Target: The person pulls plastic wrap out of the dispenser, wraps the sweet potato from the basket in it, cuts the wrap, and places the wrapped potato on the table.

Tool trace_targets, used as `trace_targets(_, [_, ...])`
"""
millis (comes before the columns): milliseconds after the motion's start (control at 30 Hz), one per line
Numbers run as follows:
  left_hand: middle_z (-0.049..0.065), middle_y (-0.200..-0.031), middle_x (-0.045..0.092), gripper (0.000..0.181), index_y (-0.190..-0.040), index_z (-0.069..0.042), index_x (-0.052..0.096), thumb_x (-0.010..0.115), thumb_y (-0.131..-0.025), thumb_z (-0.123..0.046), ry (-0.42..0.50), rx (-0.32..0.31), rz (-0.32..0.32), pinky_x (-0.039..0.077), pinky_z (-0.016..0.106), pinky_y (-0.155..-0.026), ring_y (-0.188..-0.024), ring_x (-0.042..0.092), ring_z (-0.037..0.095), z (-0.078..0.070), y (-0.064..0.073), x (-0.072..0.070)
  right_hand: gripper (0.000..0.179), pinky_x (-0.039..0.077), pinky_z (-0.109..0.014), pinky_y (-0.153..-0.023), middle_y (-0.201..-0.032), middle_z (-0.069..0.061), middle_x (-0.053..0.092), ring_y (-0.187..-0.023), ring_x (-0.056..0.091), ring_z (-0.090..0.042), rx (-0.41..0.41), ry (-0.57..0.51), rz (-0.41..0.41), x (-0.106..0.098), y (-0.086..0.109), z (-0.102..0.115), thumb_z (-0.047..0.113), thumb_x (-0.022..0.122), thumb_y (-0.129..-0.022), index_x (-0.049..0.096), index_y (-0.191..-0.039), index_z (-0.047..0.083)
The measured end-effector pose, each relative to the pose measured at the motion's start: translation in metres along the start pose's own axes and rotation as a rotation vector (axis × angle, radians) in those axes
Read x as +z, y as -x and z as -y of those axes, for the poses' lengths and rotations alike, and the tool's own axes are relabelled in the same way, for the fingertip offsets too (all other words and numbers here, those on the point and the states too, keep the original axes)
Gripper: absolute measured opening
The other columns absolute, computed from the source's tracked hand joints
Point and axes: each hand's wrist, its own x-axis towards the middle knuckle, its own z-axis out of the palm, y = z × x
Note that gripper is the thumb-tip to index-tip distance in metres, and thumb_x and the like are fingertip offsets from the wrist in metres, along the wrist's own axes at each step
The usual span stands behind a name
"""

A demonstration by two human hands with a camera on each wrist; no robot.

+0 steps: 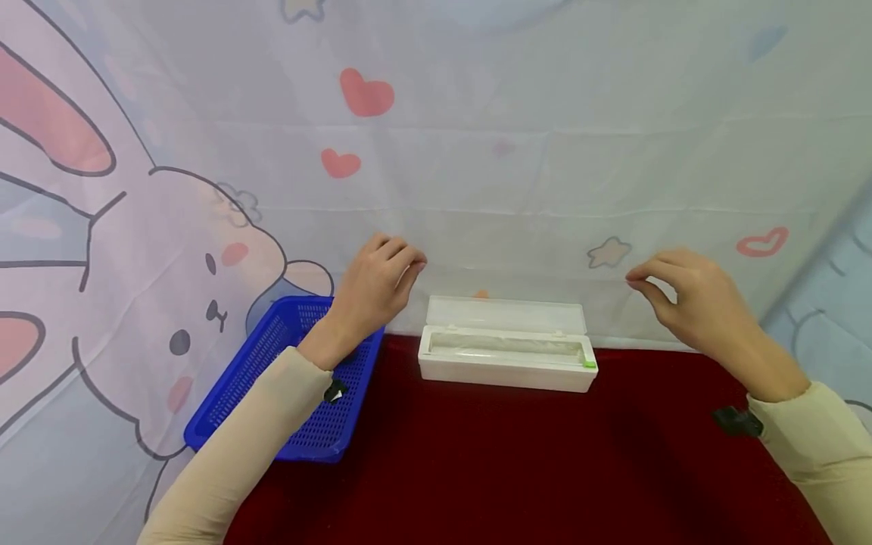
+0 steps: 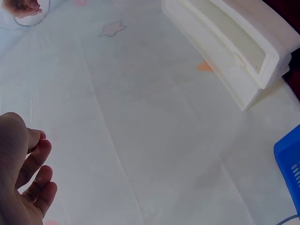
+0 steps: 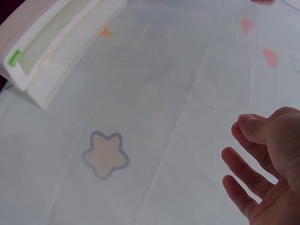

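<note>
Both hands are raised at about one height, well apart. My left hand point(image 1: 378, 280) pinches thumb against fingertips, up and left of a long white cling film box point(image 1: 504, 375). Up and right of the box, my right hand point(image 1: 695, 295) pinches thumb and index finger, its other fingers loosely bent in the right wrist view. Clear cling film point(image 3: 215, 109) between the hands shows only as faint glints near the fingertips; its edges cannot be made out. The box's lid point(image 1: 507, 312) stands raised at the back, and a green slider point(image 1: 590, 364) sits at its right end.
A blue perforated basket point(image 1: 221, 412) stands at the left, partly behind my left forearm. Dark red cloth point(image 1: 518, 469) covers the table. Behind it hangs a pale curtain point(image 1: 463, 174) printed with hearts, stars and a rabbit.
</note>
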Motion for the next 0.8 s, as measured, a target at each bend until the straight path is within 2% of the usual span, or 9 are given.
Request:
trace_targets(200, [0.011,-0.098,0.074,0.013,-0.103,-0.003,0.076,0.064,-0.106,-0.009,0.007,0.008,-0.017,0.053,0.042,-0.086,-0.096,0.062,0.032,-0.007,0.008,-0.001,0.034,0.047,-0.029,-0.077,-0.088,-0.003,0.078,-0.085,0.066,-0.019,-0.030,-0.025,-0.001,-0.004,0.011,0.005,-0.017,0.087,-0.072,0.080,-0.096,0.005])
trace_targets(533, [0.008,-0.097,0.074,0.011,-0.102,-0.005,0.076,0.065,-0.105,-0.008,0.034,0.023,-0.036,0.053,0.042,-0.086,-0.094,0.063,0.029,-0.017,0.031,-0.002,0.042,0.046,-0.014,-0.080,-0.088,0.000,0.078,-0.081,0.068,-0.016,-0.085,-0.089,-0.007,-0.003,0.029,0.011,-0.018,0.090,-0.064,0.080,-0.094,0.009])
trace_targets(667, [0.008,-0.097,0.073,0.011,-0.102,-0.005,0.075,0.065,-0.105,-0.008,0.038,0.021,-0.032,0.052,0.042,-0.086,-0.095,0.062,0.029,-0.019,0.037,-0.001,0.044,0.044,-0.007,-0.086,-0.089,0.001,0.077,-0.083,0.068,-0.016,-0.085,-0.110,-0.001,-0.001,0.037,0.014,-0.019,0.089,-0.062,0.080,-0.094,0.010])
trace_targets(733, [0.008,-0.098,0.072,0.011,-0.103,-0.006,0.075,0.065,-0.105,-0.009,0.037,0.019,-0.027,0.053,0.042,-0.089,-0.097,0.063,0.029,-0.020,0.041,0.000,0.043,0.045,-0.007,-0.086,-0.090,0.001,0.077,-0.083,0.067,-0.016,-0.082,-0.122,0.009,-0.001,0.040,0.016,-0.017,0.090,-0.063,0.080,-0.095,0.010])
trace_targets(800, [0.007,-0.098,0.072,0.010,-0.103,-0.006,0.075,0.065,-0.106,-0.009,0.037,0.015,-0.016,0.054,0.042,-0.091,-0.099,0.063,0.029,-0.022,0.045,0.001,0.019,0.046,-0.008,-0.085,-0.091,0.002,0.077,-0.084,0.067,-0.015,-0.083,-0.130,0.016,0.000,0.044,0.016,-0.002,0.087,-0.083,0.080,-0.096,0.011])
